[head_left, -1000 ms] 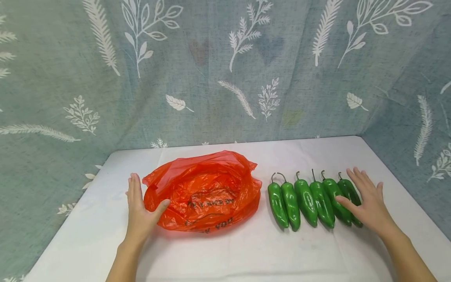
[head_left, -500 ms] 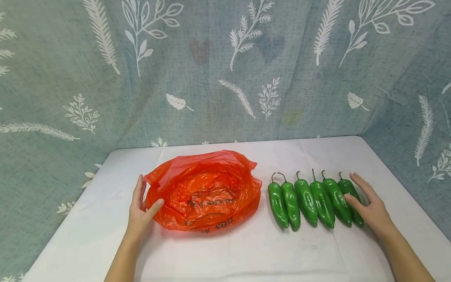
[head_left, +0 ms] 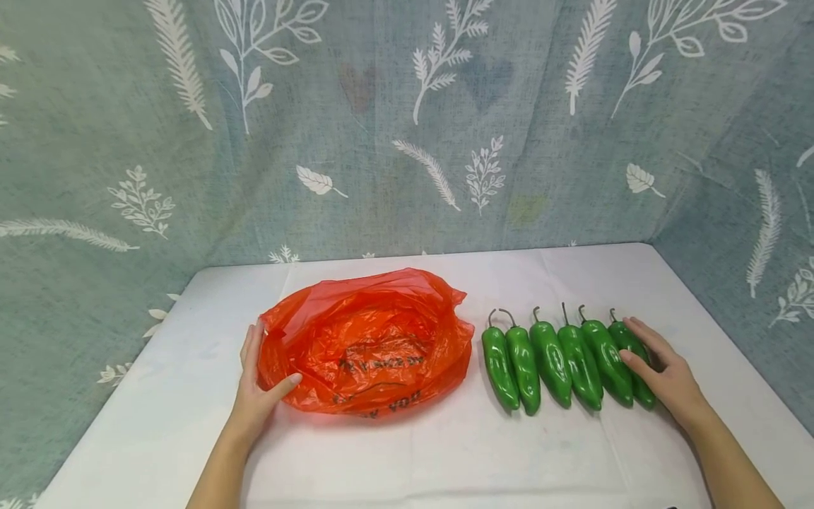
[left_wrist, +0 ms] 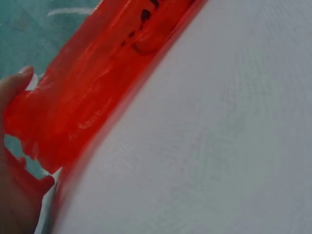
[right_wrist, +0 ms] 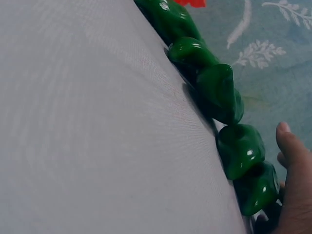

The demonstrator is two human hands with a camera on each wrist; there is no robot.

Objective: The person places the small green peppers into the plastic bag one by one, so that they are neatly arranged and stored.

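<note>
A crumpled red plastic bag (head_left: 439, 382) with dark lettering lies on the table, its mouth spread wide. At its left edge is my left hand (head_left: 253, 403), fingers extended along the side and thumb reaching across the near corner. In the left wrist view, thumb and fingers stand apart around the end of the bag (left_wrist: 87, 107). My right hand (head_left: 675, 382) is at the rightmost green pepper (head_left: 643, 394), thumb over its left side and fairly straight fingers along its right. The right wrist view shows the hand (right_wrist: 298, 183) partly covering that last pepper.
Several more shiny green peppers (head_left: 551, 364) lie side by side, stems pointing away, between the bag and my right hand. A white cloth covers the table (head_left: 470, 466). Behind and at both sides hangs a green-blue curtain (head_left: 369, 155) with white leaf prints.
Both hands have come in from above and outside. The left has moved right and down to the bag's edge; the right has lowered around the rightmost pepper. Bag and peppers have hardly moved.
</note>
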